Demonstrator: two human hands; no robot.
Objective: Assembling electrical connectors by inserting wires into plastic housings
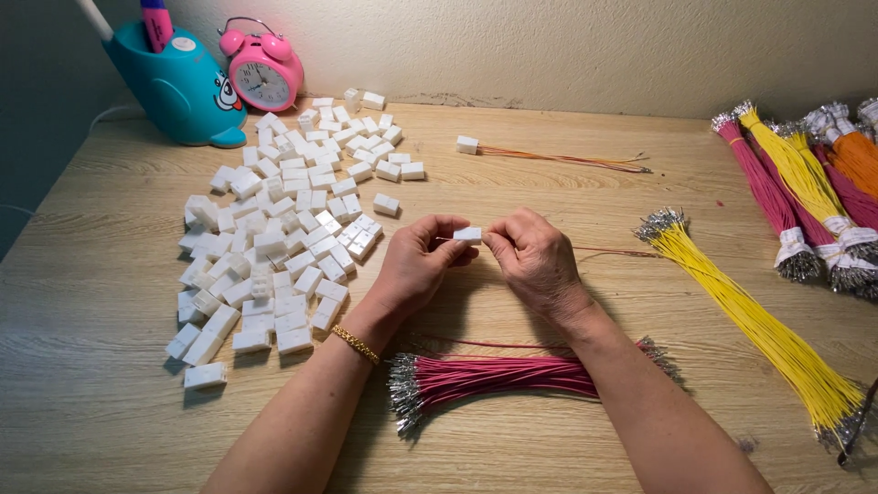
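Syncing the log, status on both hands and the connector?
Left hand and right hand: fingers pinch one white connector housing between them, above the table. Thin wire trails right from it. Pink wire bundle under the wrists; nothing blocking.

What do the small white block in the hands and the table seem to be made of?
White block: likely moulded plastic, a matte, even white with sharp edges, pinched between the left hand and right hand. Table: wood or wood-look laminate, pale with visible grain lines.
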